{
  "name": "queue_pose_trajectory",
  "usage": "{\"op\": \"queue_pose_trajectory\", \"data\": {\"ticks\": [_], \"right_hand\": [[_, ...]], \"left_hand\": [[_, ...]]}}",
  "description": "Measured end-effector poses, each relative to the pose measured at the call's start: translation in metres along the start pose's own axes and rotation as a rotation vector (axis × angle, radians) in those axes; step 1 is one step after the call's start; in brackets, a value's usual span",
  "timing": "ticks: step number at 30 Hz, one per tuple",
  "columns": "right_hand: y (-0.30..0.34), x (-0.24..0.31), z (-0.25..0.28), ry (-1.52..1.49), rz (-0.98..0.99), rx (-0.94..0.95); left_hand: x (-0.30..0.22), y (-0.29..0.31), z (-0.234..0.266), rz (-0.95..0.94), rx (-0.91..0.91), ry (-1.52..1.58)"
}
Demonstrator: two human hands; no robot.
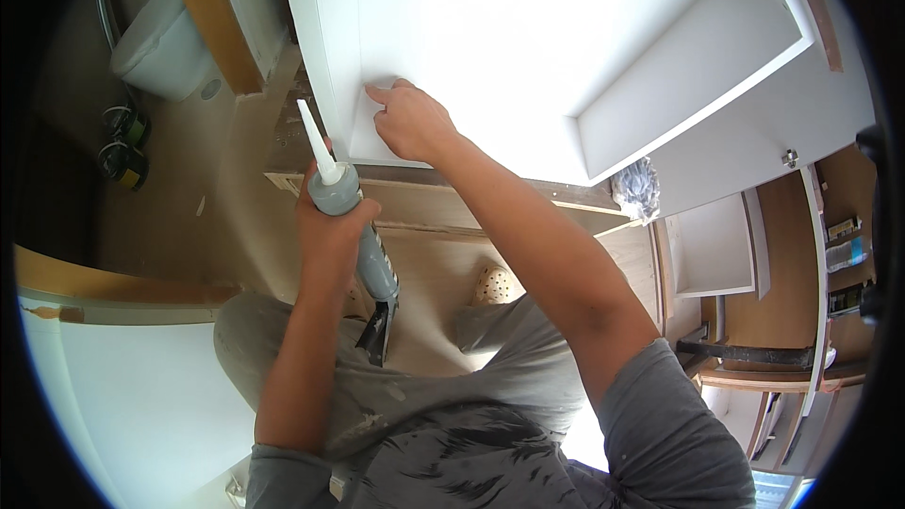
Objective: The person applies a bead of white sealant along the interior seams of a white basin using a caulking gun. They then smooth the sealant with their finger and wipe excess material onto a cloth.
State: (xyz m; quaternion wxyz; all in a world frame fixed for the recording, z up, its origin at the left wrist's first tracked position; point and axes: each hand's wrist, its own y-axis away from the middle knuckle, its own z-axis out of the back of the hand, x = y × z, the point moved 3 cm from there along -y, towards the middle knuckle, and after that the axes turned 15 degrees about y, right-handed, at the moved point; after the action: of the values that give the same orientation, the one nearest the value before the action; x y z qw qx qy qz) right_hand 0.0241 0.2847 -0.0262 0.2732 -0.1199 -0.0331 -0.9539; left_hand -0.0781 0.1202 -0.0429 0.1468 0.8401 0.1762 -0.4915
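White, open-fronted box cabinet (698, 66) fills the upper middle; glare bleaches its inside, so seams are hard to read. It sits on a brown wooden ledge (415, 174), whose left corner juts past the cabinet's. Person's right forearm crosses the cabinet's near edge, hiding some of it, probably the only easy way to reach the lower left inner corner. Right hand (412, 121) is at that corner, forefinger stretched toward the left wall, other fingers partly curled; whether they pinch anything, cannot tell. Fingertip looks to touch the surface, glare makes it unsure. Grey cylindrical sealant cartridge in a black-handled caulking gun (379, 269) stands tilted just in front of the ledge's left corner, clear of the cabinet. Left hand (332, 231) wraps its upper end, thumb on the right side, fingers closed round the far side; likely held nozzle-up to keep the tip off everything while the other hand works. White rounded fixture (165, 42) beyond, upper left. Crumpled clear plastic (636, 190) at the cabinet's near right corner, out of both hands' way. White tapered nozzle (319, 141) points up, beside the cabinet's left edge.
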Motion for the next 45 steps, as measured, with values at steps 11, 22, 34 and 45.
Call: {"op": "queue_pose_trajectory", "data": {"ticks": [11,22,34,45], "right_hand": [[-0.014,0.006,0.007,0.088,-0.021,0.103],[-0.006,-0.006,0.002,-0.034,0.096,0.079],[-0.017,-0.012,0.016,-1.008,-0.327,0.337],[-0.016,0.004,-0.005,-1.689,-0.414,0.402]], "left_hand": [[0.001,0.001,0.001,0.008,-0.002,0.023],[-0.001,0.001,0.002,0.01,0.0,0.002],[0.0,0.0,0.002,-0.003,0.004,0.017],[-0.004,0.001,0.0,0.003,0.017,0.01]]}}
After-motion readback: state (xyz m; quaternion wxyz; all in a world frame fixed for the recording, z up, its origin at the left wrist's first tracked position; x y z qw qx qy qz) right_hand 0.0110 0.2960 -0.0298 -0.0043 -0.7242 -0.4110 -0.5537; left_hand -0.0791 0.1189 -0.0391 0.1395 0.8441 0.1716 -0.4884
